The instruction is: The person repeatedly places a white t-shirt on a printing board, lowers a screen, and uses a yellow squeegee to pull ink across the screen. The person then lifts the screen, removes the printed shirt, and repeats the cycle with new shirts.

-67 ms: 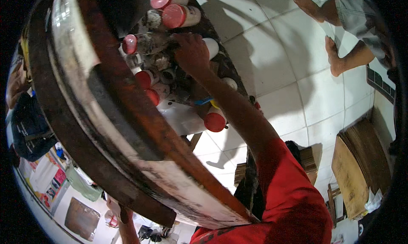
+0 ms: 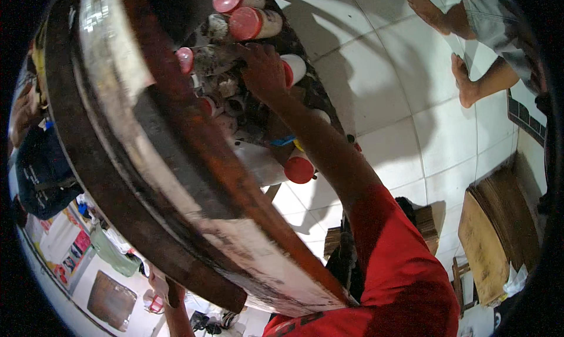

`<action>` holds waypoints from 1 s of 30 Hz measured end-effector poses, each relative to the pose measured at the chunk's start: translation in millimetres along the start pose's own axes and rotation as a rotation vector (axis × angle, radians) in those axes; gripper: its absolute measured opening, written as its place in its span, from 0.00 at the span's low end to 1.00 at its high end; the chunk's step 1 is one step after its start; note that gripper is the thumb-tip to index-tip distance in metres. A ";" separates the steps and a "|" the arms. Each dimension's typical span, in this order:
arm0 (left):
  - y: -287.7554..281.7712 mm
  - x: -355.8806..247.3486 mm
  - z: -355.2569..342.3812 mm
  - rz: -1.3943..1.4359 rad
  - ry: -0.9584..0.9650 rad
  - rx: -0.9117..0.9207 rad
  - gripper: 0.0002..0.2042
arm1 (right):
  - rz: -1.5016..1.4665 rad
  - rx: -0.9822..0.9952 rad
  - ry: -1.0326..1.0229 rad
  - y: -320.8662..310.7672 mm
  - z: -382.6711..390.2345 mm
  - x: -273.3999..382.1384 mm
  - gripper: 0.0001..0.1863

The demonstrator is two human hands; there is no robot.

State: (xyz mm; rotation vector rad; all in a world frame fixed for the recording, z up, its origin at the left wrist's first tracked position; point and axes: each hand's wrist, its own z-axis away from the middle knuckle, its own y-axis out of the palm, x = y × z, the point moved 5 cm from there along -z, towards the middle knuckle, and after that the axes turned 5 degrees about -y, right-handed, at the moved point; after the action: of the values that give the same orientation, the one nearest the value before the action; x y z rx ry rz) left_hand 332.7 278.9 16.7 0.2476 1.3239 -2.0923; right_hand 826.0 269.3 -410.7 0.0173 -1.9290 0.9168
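Observation:
My right hand (image 2: 264, 71) reaches among jars on a cluttered dark stand, its fingers curled at the end of a smudged grey jar (image 2: 214, 61) with a pink lid. What the fingertips grip, if anything, is hidden. Just right of this hand lies a white jar (image 2: 295, 68) with a red lid. At the lower left my left hand (image 2: 158, 283) is beside the dark rim of a large curved board (image 2: 232, 296). The rim partly hides that hand, and a small brown piece shows at it, so its grip is unclear.
Red-lidded jars (image 2: 245, 23) crowd the stand. A person's bare feet (image 2: 464, 84) rest on the white tiled floor (image 2: 382, 149) at the upper right. Stacked brown sheets (image 2: 499, 237) stand at the right. A dark bag (image 2: 44, 172) is at the far left.
My right hand has shifted slightly, and the red lid of the white jar beside it now shows. The curved board covers more of the jars on its side.

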 end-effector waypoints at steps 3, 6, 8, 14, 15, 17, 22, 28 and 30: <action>26.2 -5.7 1.8 0.350 -0.058 0.160 0.31 | 0.093 0.122 -0.087 17.9 -37.9 11.9 0.21; 55.1 -23.2 7.7 0.739 -0.040 0.507 0.29 | 0.011 0.405 -0.028 2.1 -45.1 8.4 0.16; 62.0 -24.1 8.9 0.744 -0.094 0.517 0.29 | -0.219 0.263 -0.005 -36.4 -39.6 13.6 0.17; 62.4 -7.3 1.7 0.868 -0.246 0.357 0.31 | -0.431 -0.413 -0.198 -200.1 -12.0 27.0 0.23; 65.7 -7.0 0.5 0.855 -0.224 0.403 0.31 | -0.348 -0.511 -0.267 -236.4 -15.6 33.2 0.24; 67.2 -8.6 -2.7 0.801 -0.109 0.419 0.30 | -0.608 -0.510 -0.267 -309.3 -33.2 48.0 0.24; 74.2 -3.4 -11.4 0.787 -0.099 0.399 0.30 | -0.729 0.407 0.155 -422.2 -45.3 158.3 0.33; 78.1 3.6 -19.0 0.760 -0.013 0.339 0.31 | -0.708 0.768 -0.262 -431.9 -8.6 303.0 0.21; 79.1 4.1 -20.7 0.760 -0.036 0.362 0.32 | -0.656 0.796 -0.303 -421.3 -3.7 322.4 0.20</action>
State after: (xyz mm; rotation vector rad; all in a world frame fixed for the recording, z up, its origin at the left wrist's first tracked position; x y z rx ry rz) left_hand 373.9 272.4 -53.8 0.7356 0.6537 -1.6336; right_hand 813.7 82.7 85.8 1.2318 -1.5185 1.1846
